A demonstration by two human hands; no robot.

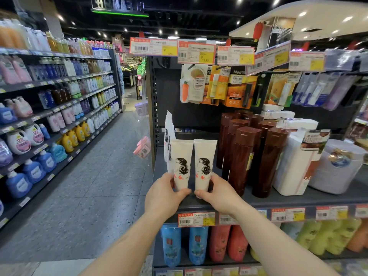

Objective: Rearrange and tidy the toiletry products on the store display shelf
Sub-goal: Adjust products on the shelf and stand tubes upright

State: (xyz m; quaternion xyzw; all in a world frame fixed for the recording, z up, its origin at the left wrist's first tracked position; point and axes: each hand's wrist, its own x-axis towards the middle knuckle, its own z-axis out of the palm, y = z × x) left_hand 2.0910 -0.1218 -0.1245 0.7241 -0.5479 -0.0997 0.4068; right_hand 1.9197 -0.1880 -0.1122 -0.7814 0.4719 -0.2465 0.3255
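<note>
Two white tubes printed with a black-haired woman's profile stand upright, side by side, at the front left of the grey display shelf [278, 199]. My left hand [164, 194] grips the base of the left tube [181, 158]. My right hand [219, 191] grips the base of the right tube [205, 158]. More white tubes of the same kind [168, 128] stand behind them by the shelf's left edge. Several tall dark brown bottles [243, 156] stand just to the right of the tubes.
White boxes [294, 162] and a pale round tub [338, 168] fill the shelf's right side. Carded items hang from hooks [225, 84] above. Blue, red and yellow pouches [199, 244] sit on the shelf below. The aisle floor [99, 186] and detergent shelves [49, 116] lie left.
</note>
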